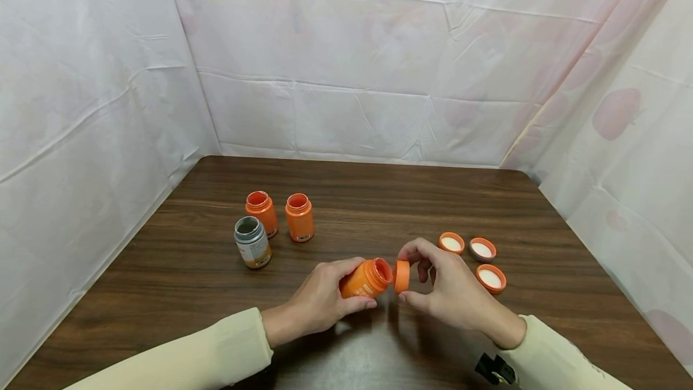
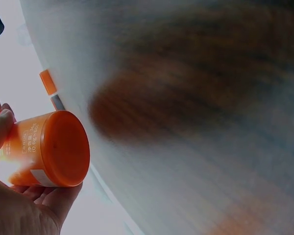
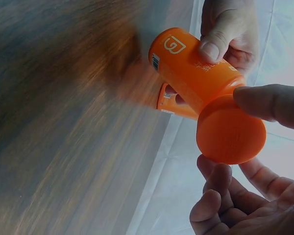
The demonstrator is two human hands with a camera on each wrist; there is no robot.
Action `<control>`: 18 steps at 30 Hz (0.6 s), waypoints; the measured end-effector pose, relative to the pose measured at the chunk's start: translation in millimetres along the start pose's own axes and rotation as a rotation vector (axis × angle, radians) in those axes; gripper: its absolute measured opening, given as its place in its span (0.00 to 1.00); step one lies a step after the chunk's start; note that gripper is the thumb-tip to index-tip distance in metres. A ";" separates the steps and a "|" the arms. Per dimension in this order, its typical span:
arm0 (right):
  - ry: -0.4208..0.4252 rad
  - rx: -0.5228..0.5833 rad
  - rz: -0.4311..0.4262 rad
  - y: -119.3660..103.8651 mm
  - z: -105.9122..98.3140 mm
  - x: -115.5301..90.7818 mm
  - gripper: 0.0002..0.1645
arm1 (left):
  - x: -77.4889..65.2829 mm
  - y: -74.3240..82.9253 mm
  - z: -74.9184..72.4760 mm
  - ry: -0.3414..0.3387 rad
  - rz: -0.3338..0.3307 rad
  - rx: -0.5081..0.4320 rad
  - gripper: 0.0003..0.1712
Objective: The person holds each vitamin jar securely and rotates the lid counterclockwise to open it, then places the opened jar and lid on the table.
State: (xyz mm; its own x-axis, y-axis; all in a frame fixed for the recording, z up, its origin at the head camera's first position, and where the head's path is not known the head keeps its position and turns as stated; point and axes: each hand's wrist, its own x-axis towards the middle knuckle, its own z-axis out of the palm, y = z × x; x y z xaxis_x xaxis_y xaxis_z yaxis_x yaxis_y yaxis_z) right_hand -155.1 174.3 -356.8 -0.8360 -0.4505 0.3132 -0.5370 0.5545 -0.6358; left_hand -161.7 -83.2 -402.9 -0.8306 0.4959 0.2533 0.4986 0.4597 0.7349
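An orange bottle (image 1: 360,283) is gripped in my left hand (image 1: 320,301), tilted so that its open mouth points right. In the left wrist view the bottle's round base (image 2: 66,148) faces the camera. My right hand (image 1: 452,294) pinches an orange lid (image 1: 401,276) between thumb and fingers, on edge and just off the bottle's mouth in the head view. Seen from the right wrist, the lid's flat top (image 3: 231,131) hides part of the bottle neck, with the thumb on its upper edge and fingertips below.
Two open orange bottles (image 1: 299,218) and an open grey bottle (image 1: 252,243) stand at the left of the dark wooden table (image 1: 373,203). Several lids lie inside-up at the right, among them an orange lid (image 1: 491,278). White sheeting (image 1: 346,65) surrounds the back and sides.
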 end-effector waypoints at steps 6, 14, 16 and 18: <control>0.015 -0.014 0.014 0.4 0.6 -1.0 0.34 | -0.6 -1.2 -0.1 0.010 0.001 -0.019 0.26; 0.019 -0.023 0.059 1.0 2.0 -1.7 0.31 | -1.6 -1.6 -1.2 0.026 -0.017 -0.017 0.28; 0.023 -0.028 0.063 1.4 2.7 -2.0 0.31 | -1.8 -2.1 -1.2 0.029 -0.020 -0.019 0.29; 0.029 -0.036 0.064 1.8 3.4 -2.2 0.30 | -2.0 -2.6 -1.2 0.032 -0.021 -0.019 0.29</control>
State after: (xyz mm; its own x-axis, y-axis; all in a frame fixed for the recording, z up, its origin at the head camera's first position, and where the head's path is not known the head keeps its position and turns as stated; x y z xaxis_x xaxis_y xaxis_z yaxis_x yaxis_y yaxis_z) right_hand -153.9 173.9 -361.1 -0.8714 -0.3929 0.2936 -0.4857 0.6068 -0.6292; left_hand -161.6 -86.3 -404.6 -0.8483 0.4624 0.2580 0.4769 0.4553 0.7519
